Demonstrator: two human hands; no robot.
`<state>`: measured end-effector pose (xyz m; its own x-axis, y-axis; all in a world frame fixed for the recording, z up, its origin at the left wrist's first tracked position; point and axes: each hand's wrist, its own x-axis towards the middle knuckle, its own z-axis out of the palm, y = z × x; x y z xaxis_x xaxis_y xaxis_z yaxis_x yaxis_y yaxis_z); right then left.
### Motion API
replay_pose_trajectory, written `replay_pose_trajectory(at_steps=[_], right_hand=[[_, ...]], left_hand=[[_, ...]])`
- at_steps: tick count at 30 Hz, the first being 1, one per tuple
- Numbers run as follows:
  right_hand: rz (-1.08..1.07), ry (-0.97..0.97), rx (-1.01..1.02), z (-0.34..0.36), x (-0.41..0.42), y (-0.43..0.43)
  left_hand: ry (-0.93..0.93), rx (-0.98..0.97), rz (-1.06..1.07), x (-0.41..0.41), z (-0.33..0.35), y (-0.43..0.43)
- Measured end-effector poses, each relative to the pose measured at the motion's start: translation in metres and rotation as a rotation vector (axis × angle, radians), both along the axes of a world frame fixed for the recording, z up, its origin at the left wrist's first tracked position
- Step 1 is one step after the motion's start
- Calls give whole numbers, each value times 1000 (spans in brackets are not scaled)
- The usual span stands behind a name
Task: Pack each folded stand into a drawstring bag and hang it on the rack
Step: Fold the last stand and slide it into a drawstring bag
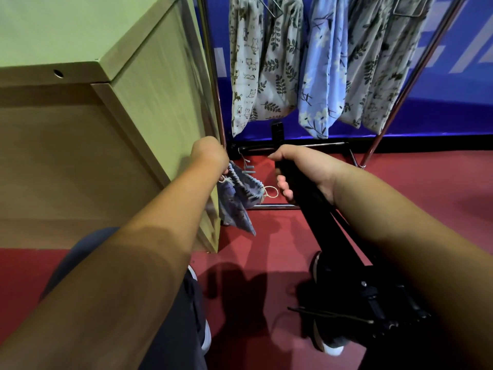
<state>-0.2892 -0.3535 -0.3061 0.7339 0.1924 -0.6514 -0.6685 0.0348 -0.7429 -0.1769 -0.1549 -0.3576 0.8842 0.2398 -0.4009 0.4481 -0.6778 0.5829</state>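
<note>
- Head view: the left hand (pixel 210 156) is reaching forward beside the corner of a pale wooden cabinet (pixel 80 145). It is pinching the gathered mouth of a blue drawstring bag (pixel 237 198). Most of its fingers are hiding behind the back of the hand, so the exact pinch is hard to read.
- The bag is dangling limp below that hand, above the red floor (pixel 261 252), with a loop of pale cord (pixel 270 192) sticking out on its right side.
- The right hand (pixel 298 169) is wrapping its curled fingers (pixel 282 185) and thumb round the black folded stand (pixel 322 225), gripping it firmly along the shaft.
- The stand is slanting from its upper tip, just above the right hand, down toward the lower right. There its folded legs and fittings are sitting close to the camera, over a dark shoe (pixel 329 347).
- The stand and the bag are apart, with the bag's mouth just left of the gripped shaft.
- A metal rack (pixel 213 76) is standing ahead against a blue wall (pixel 453 89), its base bar (pixel 274 206) running along the floor behind the bag.
- Four filled bags are hanging from it side by side: a cat-print bag (pixel 244 62), a leaf-print bag (pixel 280 76), a blue floral bag (pixel 320 76) and a grey leaf bag (pixel 378 62).
- A wire hanger (pixel 246 166) with small clips is lying near the rack's base.
</note>
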Motion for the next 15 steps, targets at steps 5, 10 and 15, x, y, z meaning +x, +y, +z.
replay_pose_trajectory(at_steps=[5, 10, 15], right_hand=[[35, 14, 4, -2, -1, 0], [57, 21, -2, -6, -4, 2], [54, 55, -18, -8, -6, 4]], left_hand=[[63, 7, 4, -4, 15, -8], [-4, -65, -1, 2, 8, -4], [-179, 158, -29, 1, 6, -3]])
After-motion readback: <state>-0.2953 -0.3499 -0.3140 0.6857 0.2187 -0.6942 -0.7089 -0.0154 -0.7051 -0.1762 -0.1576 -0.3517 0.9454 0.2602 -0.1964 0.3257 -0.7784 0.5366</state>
